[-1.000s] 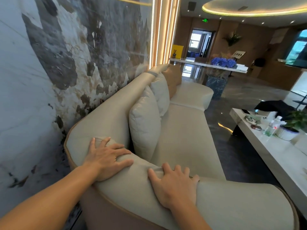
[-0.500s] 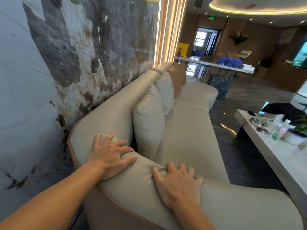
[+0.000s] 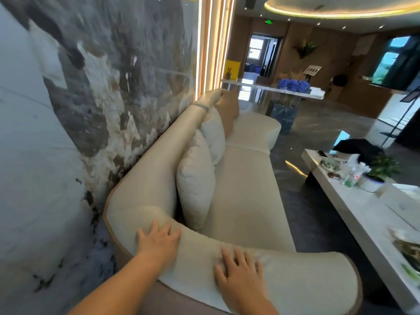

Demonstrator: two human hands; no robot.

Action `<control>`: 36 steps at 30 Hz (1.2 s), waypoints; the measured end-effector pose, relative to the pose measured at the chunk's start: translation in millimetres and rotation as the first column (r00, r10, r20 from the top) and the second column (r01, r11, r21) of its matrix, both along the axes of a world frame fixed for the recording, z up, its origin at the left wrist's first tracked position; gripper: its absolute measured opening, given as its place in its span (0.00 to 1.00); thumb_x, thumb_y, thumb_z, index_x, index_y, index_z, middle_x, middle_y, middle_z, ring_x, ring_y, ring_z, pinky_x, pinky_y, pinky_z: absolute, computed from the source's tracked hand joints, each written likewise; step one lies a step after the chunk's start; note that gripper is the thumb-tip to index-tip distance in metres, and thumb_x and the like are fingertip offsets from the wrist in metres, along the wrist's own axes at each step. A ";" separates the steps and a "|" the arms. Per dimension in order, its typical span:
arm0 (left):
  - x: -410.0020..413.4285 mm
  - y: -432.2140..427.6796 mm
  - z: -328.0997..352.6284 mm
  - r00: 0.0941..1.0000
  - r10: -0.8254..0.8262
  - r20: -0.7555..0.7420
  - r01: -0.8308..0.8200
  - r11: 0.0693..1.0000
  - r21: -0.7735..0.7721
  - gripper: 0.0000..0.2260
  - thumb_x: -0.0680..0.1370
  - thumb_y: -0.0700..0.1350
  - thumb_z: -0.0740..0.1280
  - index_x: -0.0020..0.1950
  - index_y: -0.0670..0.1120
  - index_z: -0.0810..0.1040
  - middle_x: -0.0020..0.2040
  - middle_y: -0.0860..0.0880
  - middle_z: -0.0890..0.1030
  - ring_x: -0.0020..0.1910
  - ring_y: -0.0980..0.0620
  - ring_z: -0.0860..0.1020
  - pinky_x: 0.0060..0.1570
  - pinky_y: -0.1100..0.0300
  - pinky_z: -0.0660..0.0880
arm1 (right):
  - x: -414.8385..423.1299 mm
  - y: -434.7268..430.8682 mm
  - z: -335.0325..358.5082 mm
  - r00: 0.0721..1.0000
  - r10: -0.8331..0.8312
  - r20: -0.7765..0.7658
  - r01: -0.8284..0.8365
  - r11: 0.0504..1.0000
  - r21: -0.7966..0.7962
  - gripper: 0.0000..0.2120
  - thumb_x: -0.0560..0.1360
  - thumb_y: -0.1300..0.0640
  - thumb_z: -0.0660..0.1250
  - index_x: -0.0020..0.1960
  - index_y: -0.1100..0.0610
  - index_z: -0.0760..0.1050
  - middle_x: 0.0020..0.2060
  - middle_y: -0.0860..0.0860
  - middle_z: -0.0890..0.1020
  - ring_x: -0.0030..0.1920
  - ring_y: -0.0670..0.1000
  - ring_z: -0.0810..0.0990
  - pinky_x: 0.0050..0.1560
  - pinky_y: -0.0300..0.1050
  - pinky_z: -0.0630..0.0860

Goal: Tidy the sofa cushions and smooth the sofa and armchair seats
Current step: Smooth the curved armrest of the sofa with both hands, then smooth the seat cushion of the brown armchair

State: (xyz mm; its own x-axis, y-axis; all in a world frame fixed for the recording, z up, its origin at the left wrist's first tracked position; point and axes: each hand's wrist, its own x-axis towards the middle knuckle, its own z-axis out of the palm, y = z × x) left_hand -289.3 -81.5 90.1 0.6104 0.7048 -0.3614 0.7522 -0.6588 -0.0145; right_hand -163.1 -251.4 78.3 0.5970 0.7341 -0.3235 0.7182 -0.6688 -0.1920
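Resting flat on the rounded near arm of the cream sofa point(image 3: 245, 189), both hands lie palm down and hold nothing. The left hand point(image 3: 159, 243) sits toward the wall end of that arm, its fingers spread and lying over the padded top, the bare forearm running back toward the lower left corner. The right hand point(image 3: 239, 270) is further along the same arm, nearer the front of the sofa, fingers slightly parted and pressed on the fabric — the cloth looks a little dimpled under the fingertips. The two hands are apart, with a stretch of bare upholstery between them.

Just beyond the left hand, a pale cushion point(image 3: 195, 185) stands upright against the sofa back, close to the corner where arm and back meet. Behind it a second pale cushion point(image 3: 214, 133) leans on the back as well, touching or nearly touching the first, and a tan cushion point(image 3: 229, 110) stands at the far end. The long seat in front of them is bare, and its surface looks even.

A marbled wall point(image 3: 68, 110) runs close behind the sofa back. To the right, across a strip of dark floor, a low white table point(image 3: 363, 214) carries a small potted plant point(image 3: 381, 169) and a plastic bottle point(image 3: 351, 177) — other small items there are too blurred to tell.
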 end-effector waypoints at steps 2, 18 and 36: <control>-6.1 -29.9 28.1 0.997 -0.057 -0.053 0.049 0.990 -0.136 0.22 0.83 0.50 0.53 0.77 0.50 0.58 0.77 0.45 0.59 0.75 0.36 0.56 0.68 0.38 0.62 | -3.5 -21.1 29.8 0.995 0.021 -0.098 -0.029 0.996 -0.085 0.29 0.78 0.39 0.54 0.78 0.41 0.56 0.81 0.49 0.54 0.80 0.53 0.52 0.77 0.55 0.52; -82.4 -414.5 307.7 0.829 -0.559 0.013 0.559 0.829 0.005 0.14 0.78 0.43 0.58 0.55 0.38 0.81 0.57 0.40 0.82 0.55 0.40 0.80 0.53 0.54 0.77 | -145.2 -436.5 345.1 0.999 -0.034 0.026 0.039 0.974 -0.223 0.17 0.73 0.51 0.60 0.34 0.62 0.76 0.29 0.56 0.76 0.38 0.59 0.78 0.45 0.48 0.79; -60.9 -778.9 260.9 -0.327 -0.945 -0.017 0.945 -0.327 -0.011 0.61 0.54 0.83 0.60 0.79 0.56 0.43 0.81 0.45 0.48 0.78 0.42 0.44 0.75 0.39 0.43 | -327.3 -821.3 237.4 0.430 -0.903 0.010 0.895 0.428 0.125 0.34 0.72 0.25 0.39 0.76 0.35 0.54 0.76 0.46 0.63 0.75 0.59 0.56 0.71 0.67 0.56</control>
State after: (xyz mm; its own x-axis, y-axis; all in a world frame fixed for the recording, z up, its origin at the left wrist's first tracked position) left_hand -350.2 -860.4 351.0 0.4650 -0.8000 -0.3791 -0.8685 -0.4953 -0.0203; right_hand -490.4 -1072.7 315.7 0.9518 -0.2101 -0.2235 -0.2671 -0.9259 -0.2670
